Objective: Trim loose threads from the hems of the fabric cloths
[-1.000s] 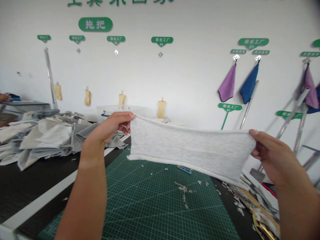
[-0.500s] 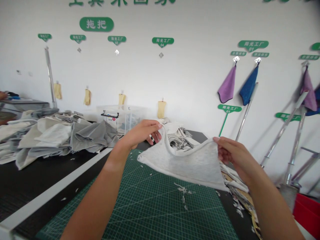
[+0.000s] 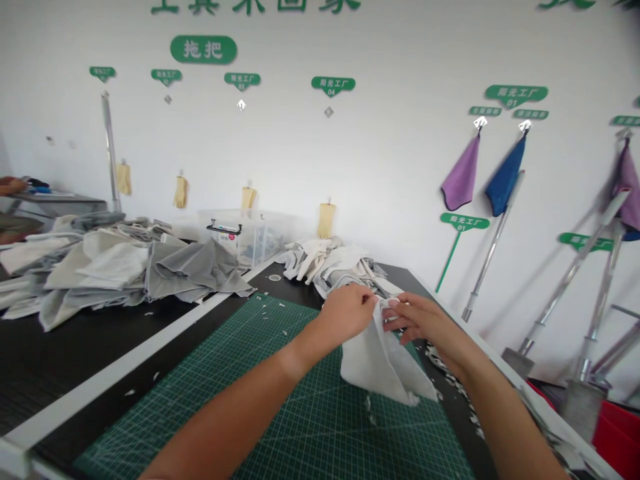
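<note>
A light grey piece of cloth [image 3: 383, 367] hangs in folds from my two hands, above the green cutting mat [image 3: 260, 380]. My left hand [image 3: 353, 308] pinches its top edge. Close beside it, my right hand [image 3: 417, 323] has thumb and fingers on the gathered top corner, the other fingers partly spread. The cloth's lower edge dangles over the right part of the mat, where a few white scraps [image 3: 370, 413] lie. The fingertips of both hands nearly meet.
Heaps of grey cloth [image 3: 115, 267] lie at left, more pale cloth pieces [image 3: 345, 263] at the back. A clear plastic box [image 3: 255, 237] stands by the wall. Scraps line the table's right edge. Poles [image 3: 493, 247] lean at right. Another person's hand [image 3: 13, 185] shows far left.
My hands have come together from wide apart, so the cloth that was stretched between them now hangs gathered. The left hand moved right and down.
</note>
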Motion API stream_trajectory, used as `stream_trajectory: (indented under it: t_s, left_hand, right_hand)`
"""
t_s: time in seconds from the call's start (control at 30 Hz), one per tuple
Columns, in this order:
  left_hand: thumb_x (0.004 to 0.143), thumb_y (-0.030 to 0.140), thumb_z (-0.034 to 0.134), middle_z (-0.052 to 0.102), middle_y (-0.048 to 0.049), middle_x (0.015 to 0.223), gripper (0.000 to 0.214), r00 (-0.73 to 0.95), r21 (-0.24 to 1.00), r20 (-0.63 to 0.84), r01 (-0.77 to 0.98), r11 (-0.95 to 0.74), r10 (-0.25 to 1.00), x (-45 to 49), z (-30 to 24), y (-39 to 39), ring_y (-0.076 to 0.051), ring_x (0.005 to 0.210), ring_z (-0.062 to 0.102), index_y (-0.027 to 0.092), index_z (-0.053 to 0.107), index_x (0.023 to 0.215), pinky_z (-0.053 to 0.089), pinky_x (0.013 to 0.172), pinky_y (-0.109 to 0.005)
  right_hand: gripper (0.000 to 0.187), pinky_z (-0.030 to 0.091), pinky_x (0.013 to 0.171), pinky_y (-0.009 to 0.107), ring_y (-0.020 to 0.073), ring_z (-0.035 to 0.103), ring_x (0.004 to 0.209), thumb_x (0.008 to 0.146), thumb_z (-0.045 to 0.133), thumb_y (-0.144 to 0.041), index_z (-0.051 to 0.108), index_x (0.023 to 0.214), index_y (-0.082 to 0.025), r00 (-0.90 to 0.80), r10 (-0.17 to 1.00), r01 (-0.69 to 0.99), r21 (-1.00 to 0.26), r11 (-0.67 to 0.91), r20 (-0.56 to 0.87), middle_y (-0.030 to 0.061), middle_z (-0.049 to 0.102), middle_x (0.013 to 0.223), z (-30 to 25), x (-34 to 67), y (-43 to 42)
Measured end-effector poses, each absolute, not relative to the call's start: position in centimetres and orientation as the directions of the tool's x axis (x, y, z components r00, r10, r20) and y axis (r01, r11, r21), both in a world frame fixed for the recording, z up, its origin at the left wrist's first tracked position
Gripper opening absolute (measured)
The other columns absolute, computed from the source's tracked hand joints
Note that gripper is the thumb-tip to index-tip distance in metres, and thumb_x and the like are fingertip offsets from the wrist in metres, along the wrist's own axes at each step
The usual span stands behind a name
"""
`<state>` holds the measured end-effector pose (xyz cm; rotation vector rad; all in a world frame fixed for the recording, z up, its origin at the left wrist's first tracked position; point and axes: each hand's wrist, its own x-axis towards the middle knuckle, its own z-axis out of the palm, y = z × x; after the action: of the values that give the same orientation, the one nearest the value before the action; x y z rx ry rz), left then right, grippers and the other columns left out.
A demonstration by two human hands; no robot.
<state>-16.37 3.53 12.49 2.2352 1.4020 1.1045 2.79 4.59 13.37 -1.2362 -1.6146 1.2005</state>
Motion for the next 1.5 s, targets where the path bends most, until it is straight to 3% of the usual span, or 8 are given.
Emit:
stream_trajectory:
  t_s: [0.1, 0.37, 0.7, 0.93, 1.03, 1.13, 1.33, 1.5]
  left_hand:
    - [0.094, 0.038, 0.042, 0.072, -0.0098, 0.09, 0.035, 0.215, 0.506, 0.482, 0.723, -0.47, 0.849, -16.1, 12.3, 3.3, -0.021, 0.086, 0.066, 0.018, 0.07, 0.085, 0.047, 0.079, -0.032]
    - [0.095, 0.045, 0.042, 0.07, -0.012, 0.101, 0.035, 0.279, 0.383, 0.459, 0.794, -0.471, 0.843, -15.3, 11.4, 2.4, -0.027, 0.09, 0.067, 0.018, 0.061, 0.107, 0.048, 0.077, -0.034]
    - [0.089, 0.038, 0.052, 0.072, -0.0103, 0.095, 0.025, 0.326, 0.323, 0.425, 0.817, -0.478, 0.844, -16.1, 10.6, 4.4, -0.027, 0.093, 0.066, 0.018, 0.065, 0.097, 0.047, 0.078, -0.034]
    - [0.084, 0.036, 0.06, 0.068, -0.0043, 0.08, 0.019, 0.414, 0.384, 0.399, 0.735, -0.559, 0.818, -17.1, 11.2, 4.5, -0.019, 0.076, 0.061, 0.019, 0.068, 0.081, 0.037, 0.065, -0.028]
    - [0.084, 0.038, 0.061, 0.066, -0.0019, 0.078, 0.02, 0.507, 0.444, 0.389, 0.628, -0.639, 0.769, -17.6, 11.8, 4.3, -0.016, 0.074, 0.057, 0.019, 0.068, 0.083, 0.035, 0.063, -0.026]
    - [0.084, 0.041, 0.061, 0.063, 0.0003, 0.079, 0.023, 0.605, 0.535, 0.378, 0.475, -0.699, 0.701, -18.0, 12.5, 4.0, -0.014, 0.073, 0.055, 0.02, 0.068, 0.091, 0.036, 0.064, -0.023]
    - [0.09, 0.042, 0.053, 0.055, 0.0014, 0.076, 0.026, 0.513, 0.691, 0.444, 0.326, -0.645, 0.735, -17.8, 13.4, 4.1, -0.012, 0.071, 0.051, 0.018, 0.061, 0.095, 0.039, 0.065, -0.022]
    - [0.092, 0.043, 0.048, 0.06, -0.002, 0.085, 0.029, 0.373, 0.643, 0.469, 0.477, -0.599, 0.801, -18.2, 13.1, 5.5, -0.015, 0.078, 0.054, 0.016, 0.06, 0.093, 0.043, 0.069, -0.024]
  right_hand:
    - [0.033, 0.053, 0.049, 0.023, 0.0225, 0.073, 0.079, 0.079, 0.071, -0.047, 0.057, 0.09, -0.019, -0.239, 0.971, 0.248, -0.967, 0.06, -0.001, 0.0114, 0.073, 0.095, 13.4, 2.5, 4.5]
    - [0.037, 0.057, 0.054, 0.028, 0.0267, 0.073, 0.087, 0.079, 0.072, -0.05, 0.055, 0.091, -0.019, -0.284, 0.959, 0.259, -0.964, 0.06, -0.017, 0.0115, 0.072, 0.096, 12.4, 2.4, 5.0]
    - [0.041, 0.055, 0.065, 0.025, 0.0253, 0.071, 0.098, 0.079, 0.07, -0.055, 0.068, 0.096, -0.018, -0.349, 0.935, 0.417, -0.903, 0.099, -0.059, 0.0109, 0.073, 0.105, 12.5, 2.7, 4.9]
    - [0.034, 0.055, 0.078, 0.032, 0.0245, 0.067, 0.101, 0.081, 0.068, -0.046, 0.068, 0.102, -0.019, -0.426, 0.904, 0.549, -0.788, 0.279, 0.024, 0.0071, 0.072, 0.099, 12.6, 4.0, 4.8]
    - [0.042, 0.05, 0.098, 0.037, 0.0254, 0.062, 0.113, 0.078, 0.072, -0.043, 0.064, 0.112, -0.021, -0.476, 0.871, 0.571, -0.711, 0.411, 0.121, 0.0076, 0.068, 0.116, 12.3, 4.5, 4.9]
    - [0.057, 0.043, 0.109, 0.04, 0.0269, 0.056, 0.124, 0.078, 0.073, -0.041, 0.058, 0.129, -0.022, -0.596, 0.796, 0.509, -0.717, 0.476, 0.106, 0.0082, 0.061, 0.133, 12.3, 4.5, 4.7]
    - [0.068, 0.045, 0.107, 0.044, 0.0309, 0.056, 0.124, 0.075, 0.076, -0.041, 0.057, 0.136, -0.02, -0.654, 0.753, 0.502, -0.786, 0.36, -0.074, 0.0083, 0.063, 0.131, 11.7, 3.2, 3.9]
    - [0.052, 0.049, 0.101, 0.042, 0.03, 0.062, 0.115, 0.077, 0.073, -0.044, 0.067, 0.122, -0.018, -0.617, 0.782, 0.473, -0.837, 0.275, -0.092, 0.0087, 0.069, 0.12, 11.0, 2.8, 4.6]
